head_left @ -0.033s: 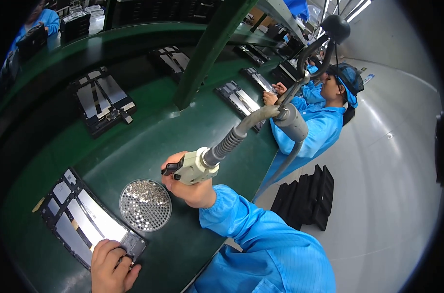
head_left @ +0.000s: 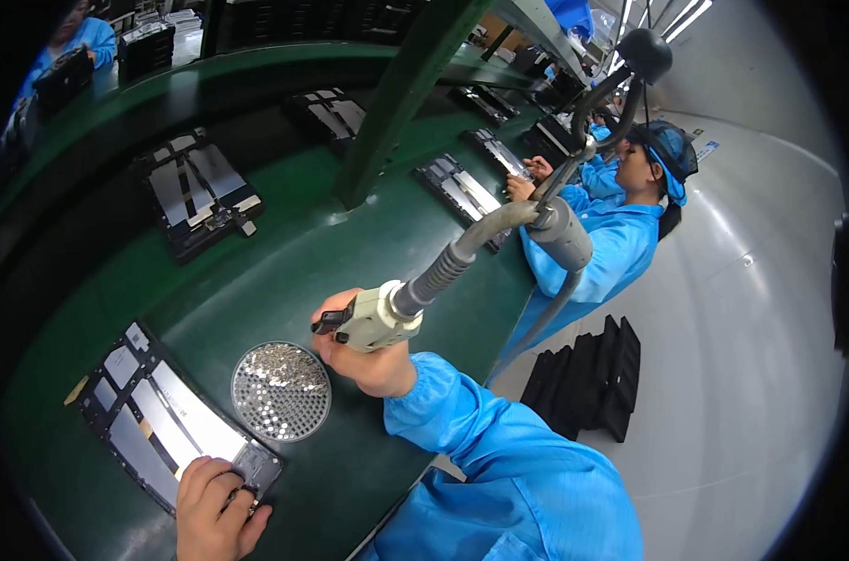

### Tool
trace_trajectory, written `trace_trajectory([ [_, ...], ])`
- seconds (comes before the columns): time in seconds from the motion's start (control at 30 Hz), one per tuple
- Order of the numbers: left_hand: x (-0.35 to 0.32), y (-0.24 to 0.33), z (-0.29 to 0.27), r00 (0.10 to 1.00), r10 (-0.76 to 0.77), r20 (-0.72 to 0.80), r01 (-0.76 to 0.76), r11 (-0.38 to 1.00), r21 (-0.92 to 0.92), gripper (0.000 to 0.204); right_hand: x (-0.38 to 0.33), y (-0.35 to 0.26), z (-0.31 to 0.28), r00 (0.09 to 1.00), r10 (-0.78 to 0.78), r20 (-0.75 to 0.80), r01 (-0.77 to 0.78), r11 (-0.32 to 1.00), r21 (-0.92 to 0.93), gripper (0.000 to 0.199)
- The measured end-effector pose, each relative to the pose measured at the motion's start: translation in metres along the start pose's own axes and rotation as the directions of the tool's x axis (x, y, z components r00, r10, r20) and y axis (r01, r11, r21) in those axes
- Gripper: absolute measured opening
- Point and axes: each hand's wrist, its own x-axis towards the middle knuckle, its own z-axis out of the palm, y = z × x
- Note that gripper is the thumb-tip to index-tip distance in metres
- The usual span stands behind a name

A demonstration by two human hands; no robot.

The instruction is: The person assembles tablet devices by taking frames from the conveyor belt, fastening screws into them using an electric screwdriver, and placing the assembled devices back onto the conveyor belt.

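My right hand [head_left: 373,365] is closed round a cream electric screwdriver [head_left: 378,318], whose grey ribbed cable end points up and away to the right. Its bit is hidden by the hand. Just left of that hand, a round perforated tray [head_left: 279,411] holds many small silvery screws, heaped toward its far side. At the lower left lies an opened tablet [head_left: 177,407] with silver battery packs and a black frame. My left hand [head_left: 217,514] grips its near end, fingers bent over the edge and thumb set apart.
More opened tablets [head_left: 200,192] lie farther along the green bench [head_left: 378,243]. A green post [head_left: 396,103] rises from it. The grey hanging cable [head_left: 490,224] crosses to a cylinder [head_left: 563,234]. Co-workers in blue [head_left: 597,243] sit at right; black trays [head_left: 588,383] stand on the floor.
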Motion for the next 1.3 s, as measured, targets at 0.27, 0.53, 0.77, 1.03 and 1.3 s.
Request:
trace_trajectory([
  [0.27,-0.006,0.005,0.017,0.992,-0.106,0.069,0.081,0.951,0.298,0.033,0.018,-0.011,-0.035,0.997,-0.065,-0.050,0.063,0.998,-0.031,0.026],
  [0.53,0.018,-0.100,-0.027,0.931,-0.245,-0.269,0.360,0.730,0.581,0.038,0.033,-0.005,-0.035,0.992,0.111,-0.057,-0.107,0.992,0.071,0.030],
  [0.77,0.072,-0.162,-0.040,0.894,-0.316,-0.317,0.447,0.608,0.657,0.045,0.031,0.000,-0.053,0.995,0.081,-0.067,-0.080,0.997,0.008,0.030],
  [1.03,0.167,-0.207,0.038,0.948,-0.229,-0.221,0.307,0.840,0.448,0.063,0.034,0.011,-0.071,0.988,0.131,-0.077,-0.136,0.989,-0.058,0.033],
  [1.3,0.187,-0.226,0.032,0.994,-0.090,-0.065,0.104,0.555,0.825,0.047,0.039,0.003,-0.073,0.992,0.116,-0.048,-0.117,0.993,-0.004,0.033],
])
